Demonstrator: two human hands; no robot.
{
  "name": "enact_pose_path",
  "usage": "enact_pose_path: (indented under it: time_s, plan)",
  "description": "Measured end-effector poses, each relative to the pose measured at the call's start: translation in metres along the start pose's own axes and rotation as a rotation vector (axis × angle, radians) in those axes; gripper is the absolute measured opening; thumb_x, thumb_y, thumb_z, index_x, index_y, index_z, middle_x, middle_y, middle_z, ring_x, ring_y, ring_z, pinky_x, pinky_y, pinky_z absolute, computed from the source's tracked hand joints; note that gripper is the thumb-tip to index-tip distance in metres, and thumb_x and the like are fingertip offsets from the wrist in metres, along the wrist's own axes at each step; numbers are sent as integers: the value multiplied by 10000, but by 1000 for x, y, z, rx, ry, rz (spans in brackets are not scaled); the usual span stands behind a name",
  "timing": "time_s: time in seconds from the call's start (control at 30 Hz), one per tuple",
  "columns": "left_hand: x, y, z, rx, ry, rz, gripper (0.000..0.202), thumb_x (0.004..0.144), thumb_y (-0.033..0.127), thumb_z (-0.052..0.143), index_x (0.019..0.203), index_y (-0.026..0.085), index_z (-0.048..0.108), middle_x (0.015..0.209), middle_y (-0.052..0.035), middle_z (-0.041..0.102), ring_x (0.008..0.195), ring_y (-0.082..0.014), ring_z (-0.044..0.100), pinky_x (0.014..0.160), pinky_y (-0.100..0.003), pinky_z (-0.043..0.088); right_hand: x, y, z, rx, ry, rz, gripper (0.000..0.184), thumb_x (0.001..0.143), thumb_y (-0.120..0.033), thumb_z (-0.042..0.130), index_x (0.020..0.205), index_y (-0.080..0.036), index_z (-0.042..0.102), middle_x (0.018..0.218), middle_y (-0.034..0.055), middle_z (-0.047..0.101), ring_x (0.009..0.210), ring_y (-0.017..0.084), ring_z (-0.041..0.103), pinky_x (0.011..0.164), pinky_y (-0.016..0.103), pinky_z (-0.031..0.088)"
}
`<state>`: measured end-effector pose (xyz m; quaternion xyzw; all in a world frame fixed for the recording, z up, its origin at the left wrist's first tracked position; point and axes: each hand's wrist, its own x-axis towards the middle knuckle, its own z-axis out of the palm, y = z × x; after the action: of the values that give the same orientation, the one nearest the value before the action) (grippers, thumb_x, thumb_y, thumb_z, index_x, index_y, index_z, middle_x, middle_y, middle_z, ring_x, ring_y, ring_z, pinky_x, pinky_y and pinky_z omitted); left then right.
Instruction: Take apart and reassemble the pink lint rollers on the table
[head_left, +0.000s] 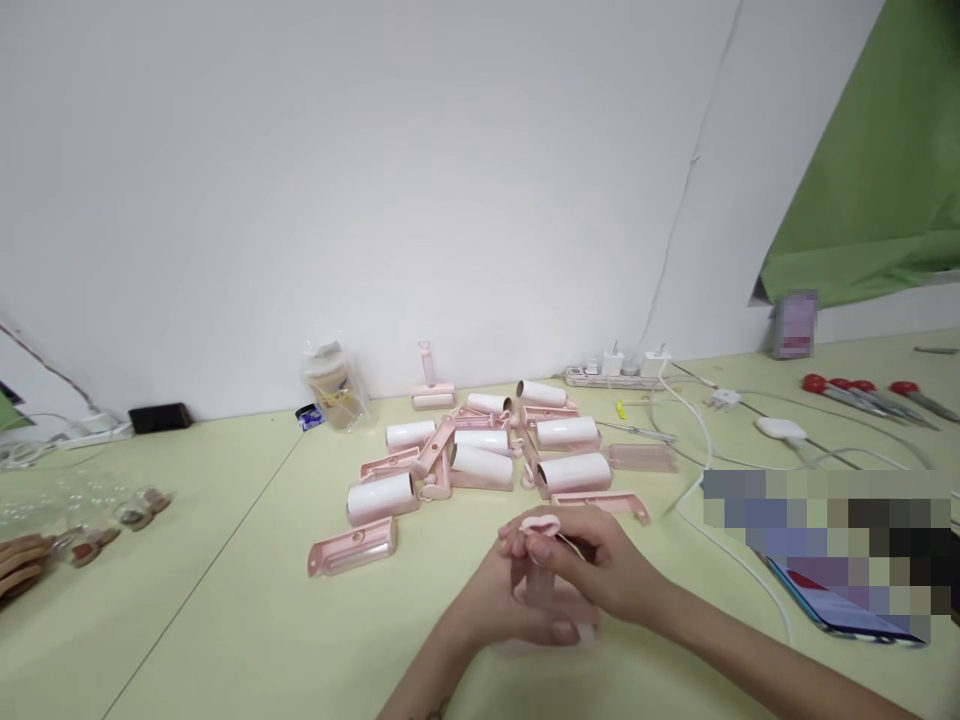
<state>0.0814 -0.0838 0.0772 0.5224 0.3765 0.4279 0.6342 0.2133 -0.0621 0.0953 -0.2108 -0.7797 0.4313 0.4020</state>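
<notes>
Both my hands meet over the pale green table [225, 610], low in the middle of the view. My left hand [499, 605] is curled around the lower part of a pink lint roller [540, 540], whose clear cover shows near my fingers. My right hand [600, 570] pinches the pink handle end at the top. Just beyond lies a heap of pink lint rollers with white rolls [487, 455], and a loose pink cover [352, 547] lies to the left.
A power strip [611, 378] with chargers and white cables sits by the wall. Red-handled tools [870, 395] lie far right, a phone [840, 605] near right. A plastic-wrapped cup [332, 385] stands at the back; small glass jars [112, 515] sit left.
</notes>
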Motion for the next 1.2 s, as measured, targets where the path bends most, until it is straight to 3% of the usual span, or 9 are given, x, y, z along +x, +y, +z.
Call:
enact_pose_path:
  time_s: [0.13,0.23,0.33,0.5,0.73,0.83,0.97,1.07,1.2]
  plan:
    - [3,-15,16,-108,201,122,489,559,648,575,708,194,473,611,15,468,586,-145,478,538,-262,400,-4,4,9,45,82,-60,209,863,-261,459,816,-196,652,894,73,670,917,211,594,806,341,479]
    - [6,-29,26,-154,428,105,434,594,599,574,697,207,419,509,64,373,457,-107,398,415,-221,321,-6,7,19,65,152,-106,256,886,-266,394,882,-205,642,956,86,654,935,212,584,811,349,474]
    - [7,-34,28,-168,537,145,360,550,469,631,659,211,404,544,62,385,525,-121,449,475,-226,376,-6,12,29,43,234,-196,244,877,-266,389,894,-210,627,895,80,661,919,218,580,800,357,470]
    - [8,-25,26,-168,526,198,239,566,350,589,656,207,419,627,46,426,642,-137,488,585,-237,414,-3,20,42,25,388,-210,227,860,-290,383,812,-217,592,826,62,625,837,214,580,795,366,456]
    - [9,-22,28,-210,487,179,284,512,325,654,681,199,464,615,47,473,612,-120,497,567,-217,411,-5,24,42,76,398,-155,282,843,-391,397,810,-203,605,881,72,616,888,231,567,817,370,444]
    - [9,-22,26,-245,411,164,387,517,518,651,634,199,465,461,82,389,413,-73,384,404,-185,316,-8,27,38,102,335,-71,310,855,-427,393,863,-196,600,813,50,610,699,180,592,642,304,505]
    - [10,-15,23,-278,261,156,647,537,831,340,442,194,410,318,74,277,285,-48,210,308,-194,160,-7,27,23,135,175,9,533,905,-495,172,955,-160,583,503,-18,498,377,114,485,363,213,433]
    - [10,-10,21,-267,192,146,688,527,855,313,377,189,401,290,61,279,263,-45,214,292,-197,171,-1,19,11,112,100,1,550,902,-502,185,914,-145,603,537,-4,518,446,130,534,455,243,476]
    - [10,-12,19,-237,167,150,685,506,861,339,370,193,408,272,48,324,246,-66,286,282,-207,229,9,4,3,15,22,-49,238,834,-357,491,861,-172,638,841,40,612,771,174,595,722,293,472]
